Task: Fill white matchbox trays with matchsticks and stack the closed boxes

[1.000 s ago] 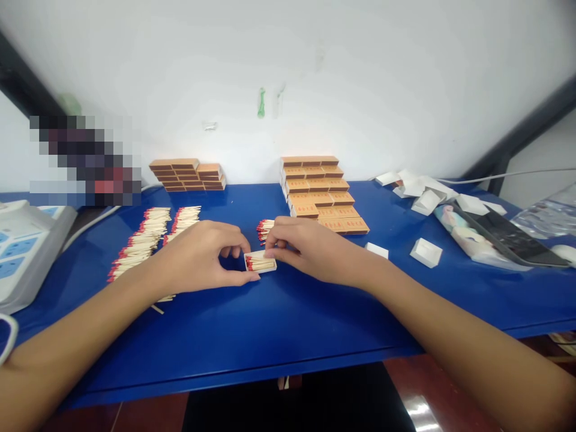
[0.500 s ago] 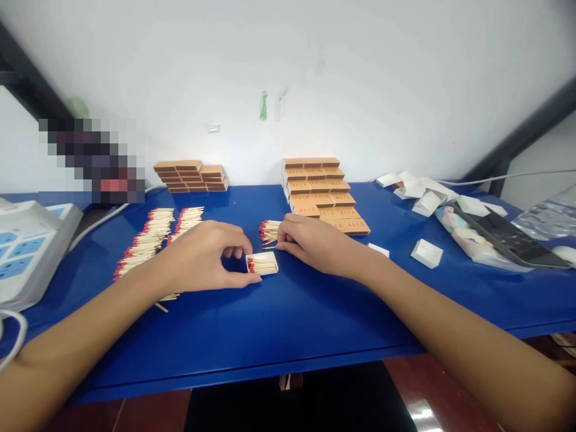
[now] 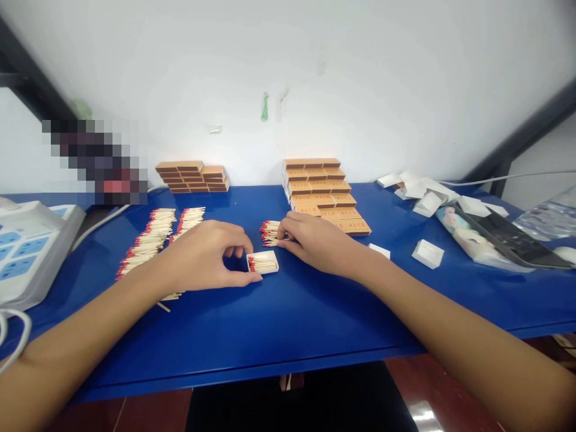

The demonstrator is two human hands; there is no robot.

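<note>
A small white matchbox tray (image 3: 272, 254) lies on the blue table with several red-tipped matches in it, their heads toward the left. My left hand (image 3: 211, 255) curls around the tray's left end, thumb along the near side and fingers by the far corner. Just beyond the tray is a small pile of matches (image 3: 271, 231). Over the right end of that pile, my right hand (image 3: 310, 240) has thumb and forefinger pinched on matches; its palm hides part of them.
Two long rows of matches (image 3: 150, 237) lie to the left, partly behind my left forearm. Stacked matchboxes (image 3: 191, 177) and stepped matchboxes (image 3: 319, 192) stand against the wall. White trays (image 3: 427, 253), a phone (image 3: 504, 231) and a power strip (image 3: 22, 252) sit at the sides.
My right thumb and forefinger have shifted slightly at the match pile, and the loose match at its near edge now lies closer in. My left hand keeps its place around the tray.
</note>
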